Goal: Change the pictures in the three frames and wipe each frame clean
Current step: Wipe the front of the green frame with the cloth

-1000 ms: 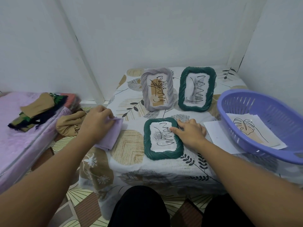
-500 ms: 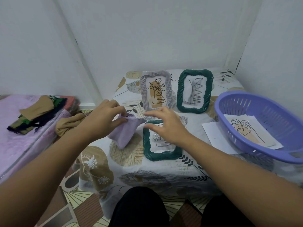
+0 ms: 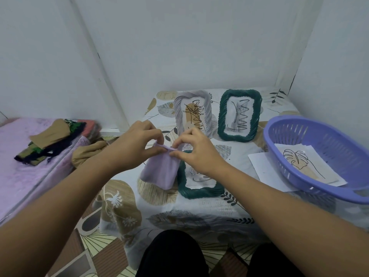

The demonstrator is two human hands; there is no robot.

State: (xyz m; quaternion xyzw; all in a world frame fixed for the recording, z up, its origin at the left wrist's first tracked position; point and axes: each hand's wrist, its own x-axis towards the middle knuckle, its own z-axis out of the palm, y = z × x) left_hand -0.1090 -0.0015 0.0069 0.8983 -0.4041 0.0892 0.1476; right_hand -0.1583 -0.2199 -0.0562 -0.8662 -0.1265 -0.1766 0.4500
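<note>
Both hands' grip pinching lilac cloth [image 3: 159, 170] above flat green frame [image 3: 199, 188] on counter [image 3: 179, 208]: wiping apparently about to begin, two frames standing behind.

A low table [image 3: 199, 212] in the middle of the frame is being covered by a white leaf-print cloth. At its back edge, a grey frame [image 3: 192, 112] and a green frame [image 3: 239, 114] are being stood upright side by side. Nearer the front, a second green frame [image 3: 199, 189] is lying flat. At centre right, a purple basket [image 3: 319, 156] is resting partly on white paper sheets [image 3: 259, 162].
</note>
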